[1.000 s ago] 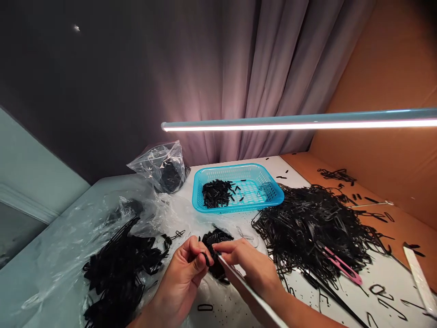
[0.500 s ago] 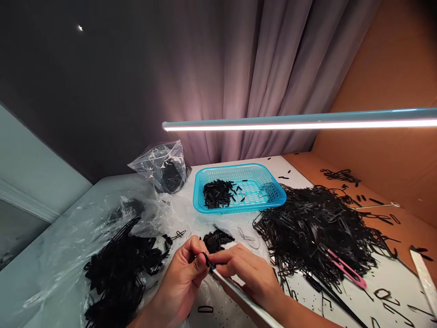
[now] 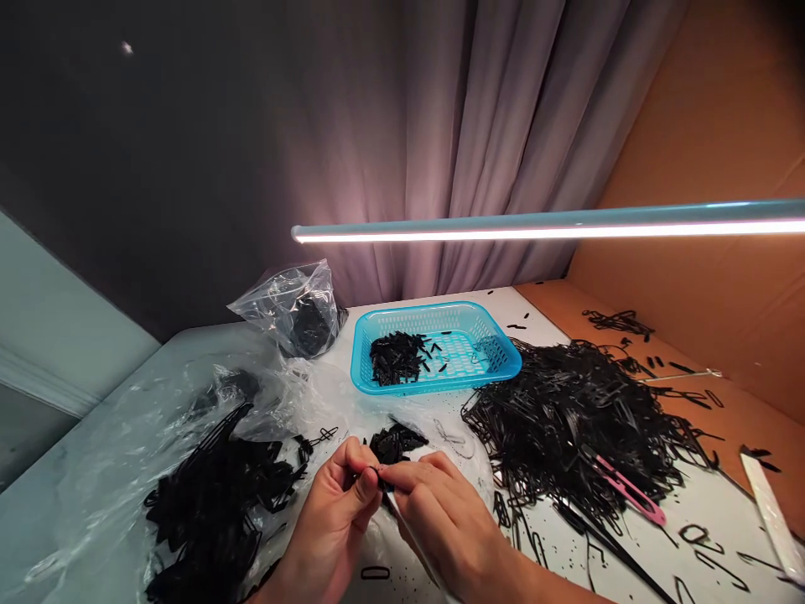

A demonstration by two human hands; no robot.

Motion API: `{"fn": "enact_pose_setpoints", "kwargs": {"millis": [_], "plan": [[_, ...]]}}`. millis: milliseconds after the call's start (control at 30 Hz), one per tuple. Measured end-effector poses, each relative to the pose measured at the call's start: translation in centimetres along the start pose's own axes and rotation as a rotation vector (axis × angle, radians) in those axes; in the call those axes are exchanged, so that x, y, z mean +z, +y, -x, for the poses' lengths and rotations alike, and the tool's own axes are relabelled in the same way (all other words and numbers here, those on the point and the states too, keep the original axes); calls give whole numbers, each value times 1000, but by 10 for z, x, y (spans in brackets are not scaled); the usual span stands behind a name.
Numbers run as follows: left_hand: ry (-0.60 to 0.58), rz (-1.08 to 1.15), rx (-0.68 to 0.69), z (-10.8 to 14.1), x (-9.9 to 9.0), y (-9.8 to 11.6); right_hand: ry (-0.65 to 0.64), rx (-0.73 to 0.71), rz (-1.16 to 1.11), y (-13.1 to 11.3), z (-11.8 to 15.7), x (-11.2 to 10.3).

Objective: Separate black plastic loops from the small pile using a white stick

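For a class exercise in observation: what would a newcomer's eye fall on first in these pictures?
First comes the big tangled heap of black plastic loops on the right, with pink-handled snips lying at its edge. Beyond it to the left sits a bright blue plastic basket holding black pieces, below a glowing tube light. In the foreground, the left hand and right hand pinch a small black piece.

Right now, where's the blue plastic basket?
The blue plastic basket sits toward the far side of the table in the head view, between a clear plastic bag on its left and a heap of black plastic loops on its right.
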State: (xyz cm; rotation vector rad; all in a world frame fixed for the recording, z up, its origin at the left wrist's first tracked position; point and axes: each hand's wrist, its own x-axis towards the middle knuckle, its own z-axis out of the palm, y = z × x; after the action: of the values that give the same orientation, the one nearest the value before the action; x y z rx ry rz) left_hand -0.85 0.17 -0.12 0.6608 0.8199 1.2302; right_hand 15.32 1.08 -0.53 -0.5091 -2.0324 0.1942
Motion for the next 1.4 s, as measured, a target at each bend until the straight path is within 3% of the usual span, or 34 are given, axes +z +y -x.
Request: {"fn": "enact_pose_setpoints", "kwargs": {"millis": [200,233,333,433,633,767,933,1067,1200,1400], "plan": [[-43,-130,79,-2,-1,2,143,221,-47,12,2,-3],[-41,-151,83,-2,-1,5,92,311,-67,15,1,-7],[14,-162,61,-4,-2,19,-219,698,-185,23,-3,-25],[135,-198,45,-13,-8,32,-410,867,-184,27,-8,-43],[168,-801,84,-33,-25,35,-485,772,-100,26,-12,-50],[150,-1016,243,-37,-30,26,-428,689,-93,25,-9,-42],[130,-1096,305,-38,-30,20,-396,653,-66,26,-7,-37],[102,-1078,326,-37,-27,24,-308,578,-62,30,-8,-35],[90,-983,278,-29,-20,31,-122,486,-188,25,-9,-34],[-67,-276,-84,-12,-6,26,54,194,-166,13,-4,-23]]}}
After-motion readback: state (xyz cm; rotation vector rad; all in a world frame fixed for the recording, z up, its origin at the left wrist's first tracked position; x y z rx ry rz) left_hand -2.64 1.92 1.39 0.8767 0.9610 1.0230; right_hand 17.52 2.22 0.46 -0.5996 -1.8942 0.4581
